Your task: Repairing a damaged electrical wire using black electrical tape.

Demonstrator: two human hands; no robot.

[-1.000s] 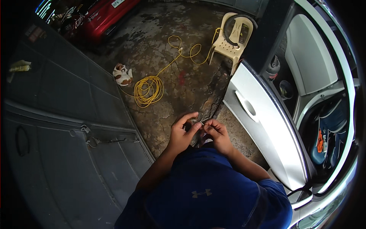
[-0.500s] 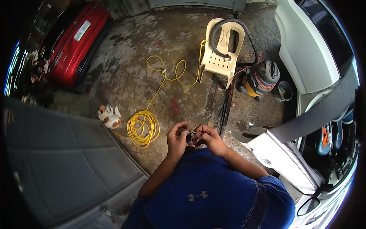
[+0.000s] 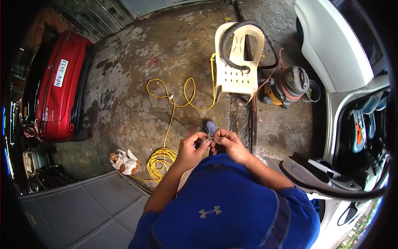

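My left hand (image 3: 192,147) pinches thin pale strands (image 3: 209,137), tangled like string, in front of my blue-shirted body. Facing it, my right hand (image 3: 228,145) has its fingertips closed on the same strands. The two hands nearly meet at the waist of my shorts. Just beyond my fingers, one speckled grey-blue shoe (image 3: 210,126) shows on the wet concrete floor (image 3: 124,83).
Ahead stands a cream plastic chair (image 3: 236,83) draped with a black hose, beside a black-yellow shop vacuum (image 3: 286,87) and a bucket (image 3: 314,93). Yellow cord (image 3: 161,159) coils near a lying brown-white animal (image 3: 126,162). A red car (image 3: 54,108), white car (image 3: 331,50) and grey gate (image 3: 83,207) surround me.
My view has swung forward and left, showing more of the red car and vacuum. My hands stay together on the strands, fingers shifting slightly, and the shoe has come into sight.
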